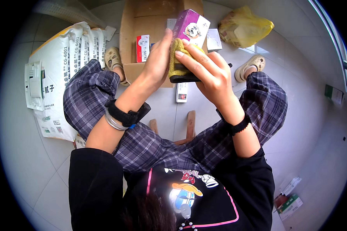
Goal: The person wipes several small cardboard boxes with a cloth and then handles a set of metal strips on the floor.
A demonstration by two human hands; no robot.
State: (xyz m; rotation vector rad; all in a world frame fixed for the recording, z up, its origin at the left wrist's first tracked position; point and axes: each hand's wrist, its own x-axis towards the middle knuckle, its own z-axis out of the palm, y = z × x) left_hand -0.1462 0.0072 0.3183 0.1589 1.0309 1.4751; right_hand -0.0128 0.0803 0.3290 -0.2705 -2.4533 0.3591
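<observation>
My left hand (159,56) grips a purple and white printed carton (194,27) from its left side, above the near edge of an open cardboard box. My right hand (209,65) presses a folded yellow-green cloth (177,56) with a dark edge against the near end of the carton, fingers spread over the cloth. Inside the cardboard box (133,69) stands a red and white small carton (143,48). A white carton (214,39) is just right of the held one. A narrow white box (182,93) lies on the floor below my hands.
White printed sacks (55,86) are stacked at the left, with a white plastic frame (34,86) on them. A knotted yellow plastic bag (244,27) sits at the upper right. Wooden stool legs (190,124) stand between my knees. Green and white boxes (289,206) lie at the lower right.
</observation>
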